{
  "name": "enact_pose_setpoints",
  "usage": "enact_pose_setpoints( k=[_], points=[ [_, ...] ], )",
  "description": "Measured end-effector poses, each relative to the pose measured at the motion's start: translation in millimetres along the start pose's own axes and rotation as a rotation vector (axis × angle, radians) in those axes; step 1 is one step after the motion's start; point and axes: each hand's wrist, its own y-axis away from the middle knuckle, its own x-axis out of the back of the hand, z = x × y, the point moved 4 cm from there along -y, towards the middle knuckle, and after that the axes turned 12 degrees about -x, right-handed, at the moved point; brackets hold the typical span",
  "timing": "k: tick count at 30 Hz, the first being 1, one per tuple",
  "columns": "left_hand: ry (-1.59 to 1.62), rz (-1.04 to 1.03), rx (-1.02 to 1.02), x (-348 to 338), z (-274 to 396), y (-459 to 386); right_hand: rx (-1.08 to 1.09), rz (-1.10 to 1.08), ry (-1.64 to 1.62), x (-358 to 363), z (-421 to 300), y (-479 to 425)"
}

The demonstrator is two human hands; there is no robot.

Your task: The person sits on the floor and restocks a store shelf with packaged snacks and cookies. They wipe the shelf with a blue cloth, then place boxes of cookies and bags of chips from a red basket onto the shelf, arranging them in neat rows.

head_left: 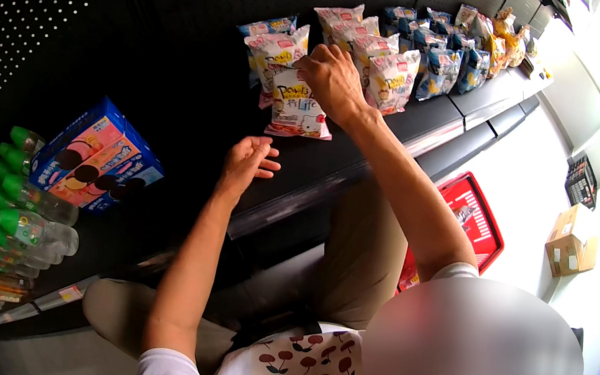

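My right hand (335, 79) pinches the upper corner of a white and pink snack bag (297, 108), which stands upright at the front of the black shelf (332, 163). Behind that bag stands a similar pink bag (273, 55), with a blue snack bag (266, 25) partly hidden at its back. More pink and white bags (394, 82) stand in rows just right of my right hand. My left hand (248, 165) is held over the shelf below and left of the gripped bag, fingers apart, holding nothing.
Blue snack bags (441, 74) and yellow bags (494, 53) stand farther right. Blue cookie boxes (98, 157) and green-capped bottles (31, 194) are at the left. On the floor are a red basket (494, 234), a cardboard box (568, 245) and a black crate (582, 180).
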Motion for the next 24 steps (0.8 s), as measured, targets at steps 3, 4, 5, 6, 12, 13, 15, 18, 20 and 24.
enact_pose_setpoints(
  k=[3, 4, 5, 6, 12, 13, 15, 18, 20, 24],
  points=[
    [-0.013, 0.023, 0.052, 1, -4, -2, 0.04, 0.013, -0.013, 12, 12, 12],
    [-0.006, 0.015, 0.042, 2, -5, -3, 0.048, 0.025, 0.01, 18, 15, 15],
    [0.001, 0.004, 0.033, 2, -6, -2, 0.055, 0.037, 0.035, 27, 19, 20],
    [-0.003, -0.003, 0.022, -1, -6, -3, 0.044, 0.067, 0.024, 41, 26, 28],
    [-0.131, 0.07, 0.087, 2, 13, 9, -0.152, 0.316, 0.031, 161, 52, 87],
    [-0.086, 0.025, 0.046, 1, 10, 6, -0.23, 0.35, 0.024, 179, 64, 102],
    [-0.017, 0.011, 0.036, 2, 2, 2, -0.34, 0.38, 0.037, 216, 77, 137],
    [-0.02, -0.007, 0.001, 4, 4, 5, -0.559, 0.347, 0.167, 244, 91, 196],
    [-0.034, -0.03, -0.011, -3, 7, 3, -0.651, 0.257, 0.229, 246, 111, 247],
    [-0.066, -0.04, -0.008, -2, 8, 4, -0.892, 0.049, 0.287, 196, 139, 350]
  ],
)
